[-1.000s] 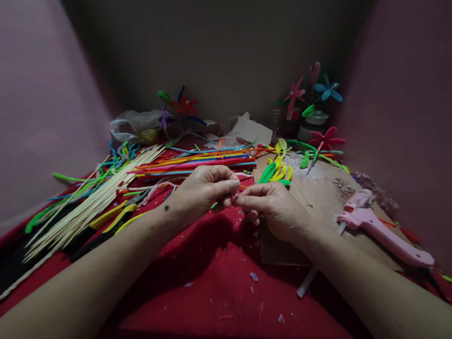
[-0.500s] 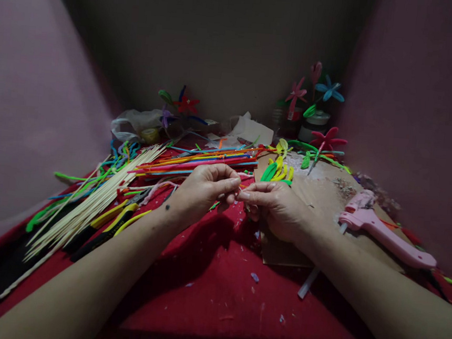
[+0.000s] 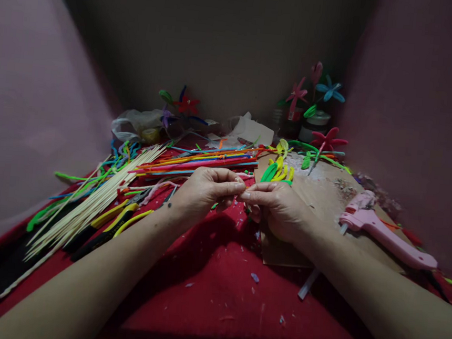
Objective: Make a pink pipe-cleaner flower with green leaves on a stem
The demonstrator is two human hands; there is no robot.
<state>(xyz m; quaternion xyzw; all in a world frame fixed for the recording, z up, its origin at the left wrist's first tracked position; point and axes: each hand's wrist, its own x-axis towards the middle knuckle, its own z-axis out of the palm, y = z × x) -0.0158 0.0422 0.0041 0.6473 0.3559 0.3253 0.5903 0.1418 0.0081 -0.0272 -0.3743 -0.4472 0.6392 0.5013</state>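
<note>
My left hand (image 3: 210, 190) and my right hand (image 3: 280, 203) meet at the fingertips over the red cloth (image 3: 215, 290). Both are closed in a pinch, thumb against fingers. Whatever sits between them is tiny and mostly covered by the fingers, so its kind cannot be made out. Just beyond my right hand lie yellow looped pipe-cleaner pieces (image 3: 284, 173) and a green pipe-cleaner leaf (image 3: 269, 172) on a sheet of cardboard (image 3: 322, 194). Past my left hand runs a bundle of coloured pipe cleaners (image 3: 195, 162).
A pink glue gun (image 3: 386, 233) rests on the cardboard at right. Bamboo sticks (image 3: 100, 203) and yellow-black pliers (image 3: 112, 223) lie at left. Pipe-cleaner flowers, one blue (image 3: 330, 88) and one red (image 3: 187, 104), stand at the back near a plastic bag (image 3: 135, 122).
My left fingers have shifted slightly right and down, closing nearer to my right fingertips. The things on the table stay where they were.
</note>
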